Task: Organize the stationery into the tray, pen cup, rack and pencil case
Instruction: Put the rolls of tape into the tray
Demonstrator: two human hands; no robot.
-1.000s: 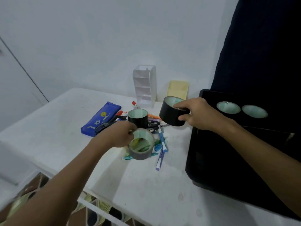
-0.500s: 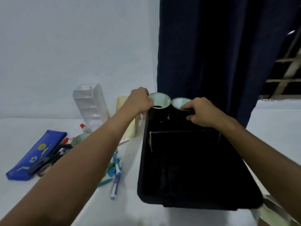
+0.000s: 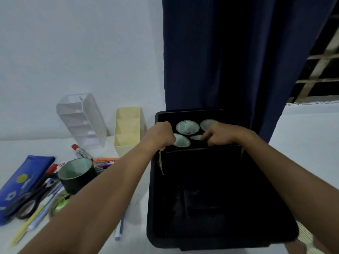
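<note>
Our left hand [image 3: 161, 136] curls over the near-left tape roll [image 3: 181, 141] at the far end of the black tray [image 3: 185, 242], and our right hand [image 3: 220, 134] pinches the rim of the near-right roll [image 3: 196, 137]; both rolls seem seated, so we judge these grips about to let go. Two more rolls stand just behind them, the far-left roll [image 3: 187, 127] and the far-right roll [image 3: 207, 123], cores upward. The nearer part of the tray looks dark and unfilled. The next piece lies back to our left: a black tape roll [image 3: 77, 176] standing on the table [image 3: 22, 147], nearer our left hand. Around it lie scissors [image 3: 27, 204], pens and a red-capped marker [image 3: 79, 150], beside the blue pencil case [image 3: 23, 178]. The white rack [image 3: 82, 120] and yellow pen cup [image 3: 128, 129] appear empty.
</note>
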